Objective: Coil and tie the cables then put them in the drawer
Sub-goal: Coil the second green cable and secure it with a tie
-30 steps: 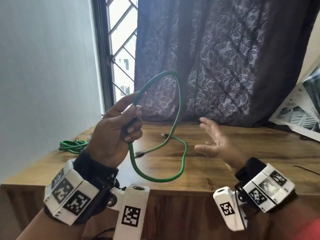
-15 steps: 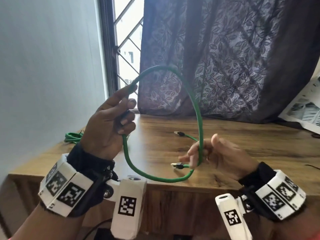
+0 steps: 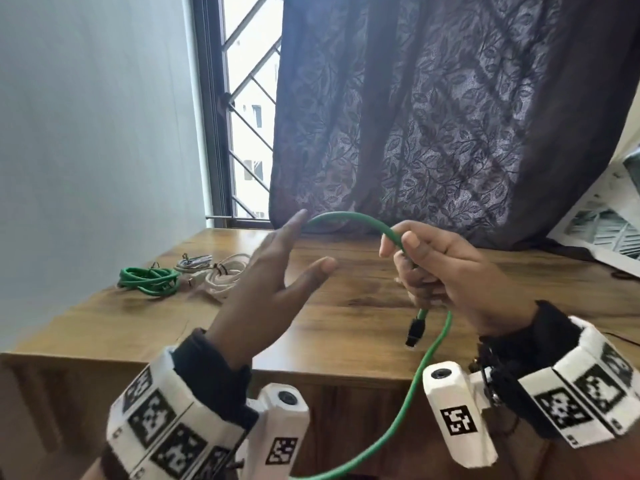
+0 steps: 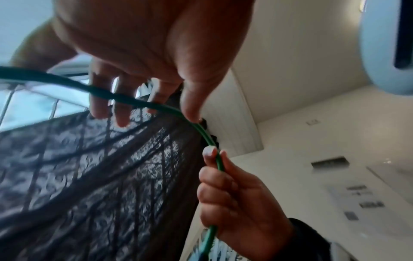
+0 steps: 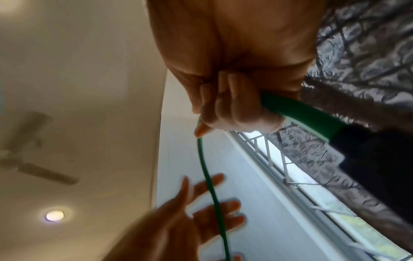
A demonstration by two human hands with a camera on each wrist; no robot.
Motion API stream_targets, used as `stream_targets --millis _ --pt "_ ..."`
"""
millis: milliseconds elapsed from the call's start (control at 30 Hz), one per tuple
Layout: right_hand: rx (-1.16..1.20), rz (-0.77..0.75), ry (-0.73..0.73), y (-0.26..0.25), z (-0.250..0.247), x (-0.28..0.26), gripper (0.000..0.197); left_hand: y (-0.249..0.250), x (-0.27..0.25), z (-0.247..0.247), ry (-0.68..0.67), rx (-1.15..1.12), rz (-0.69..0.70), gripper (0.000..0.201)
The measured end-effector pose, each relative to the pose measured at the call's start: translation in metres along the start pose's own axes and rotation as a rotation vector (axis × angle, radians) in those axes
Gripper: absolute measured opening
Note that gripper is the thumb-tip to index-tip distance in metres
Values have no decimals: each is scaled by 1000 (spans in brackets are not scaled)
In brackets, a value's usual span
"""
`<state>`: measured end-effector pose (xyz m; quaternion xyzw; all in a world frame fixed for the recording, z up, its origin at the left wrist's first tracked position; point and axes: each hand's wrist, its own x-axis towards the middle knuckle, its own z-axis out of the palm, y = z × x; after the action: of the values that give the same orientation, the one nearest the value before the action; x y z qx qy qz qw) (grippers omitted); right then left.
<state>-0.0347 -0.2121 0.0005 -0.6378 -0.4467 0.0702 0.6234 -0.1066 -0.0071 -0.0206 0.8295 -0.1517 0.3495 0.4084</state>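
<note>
A green cable arcs in the air above the wooden desk. My right hand grips it in a fist, and its black plug hangs just below the fist. A long loop of the cable drops past the desk's front edge. My left hand is spread open beside the arc, fingers straight, holding nothing. In the left wrist view the green cable crosses in front of my spread fingers. The right wrist view shows the green cable coming out of my fist.
A coiled green cable and coiled white cables lie at the desk's back left. A dark patterned curtain hangs behind, beside a barred window. Printed papers lean at the right.
My left hand let go of the cable and spread open. My right hand rose from pinching near the plug to gripping the arc. The loop dropped below the desk edge.
</note>
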Motion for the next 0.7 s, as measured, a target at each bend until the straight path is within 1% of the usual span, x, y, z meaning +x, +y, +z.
stream_targets --millis 33,67,100,167,233,300,333,367,400,433,467,533,567,600,633,700 --pt "48 8 2 -3 2 0 28 0 0 2 23 -43 23 39" --pt "96 14 -2 -6 3 -1 28 -1 0 2 79 -98 33 25" --pt "135 23 -19 -6 1 -2 28 -5 1 0 155 -141 29 21" --pt "138 56 -106 0 -6 -6 25 -12 0 -5 279 -198 -24 24" --pt "120 109 -211 14 -11 -13 27 -17 0 -10 369 -244 -80 29" --pt "210 181 -242 26 -12 -19 28 -21 1 -12 384 -256 -108 25" --pt "342 234 -246 29 -11 -22 28 -22 1 -11 363 -236 -114 23" --pt "532 271 -259 30 -9 -25 26 -24 0 -8 338 -200 -109 23" --pt "747 265 -280 29 -7 -27 23 -26 -1 -4 304 -144 -95 23" --pt "922 201 -279 29 -5 -28 22 -29 -4 1 258 -79 -74 24" --pt "1007 103 -222 28 -3 -29 24 -33 -9 6 200 -14 -52 27" --pt "1041 -54 -18 25 -4 -28 27 -36 -24 21 78 91 -13 40" --pt "1026 -111 96 21 -5 -28 29 -37 -33 28 26 85 -15 42" --pt "1008 -172 188 17 -5 -27 30 -36 -41 36 -17 33 -35 40" --pt "1021 -224 260 15 -2 -24 27 -35 -49 43 -51 -41 -56 39" --pt "1029 -296 484 12 -2 -23 16 -28 -60 52 -142 -118 -83 41"
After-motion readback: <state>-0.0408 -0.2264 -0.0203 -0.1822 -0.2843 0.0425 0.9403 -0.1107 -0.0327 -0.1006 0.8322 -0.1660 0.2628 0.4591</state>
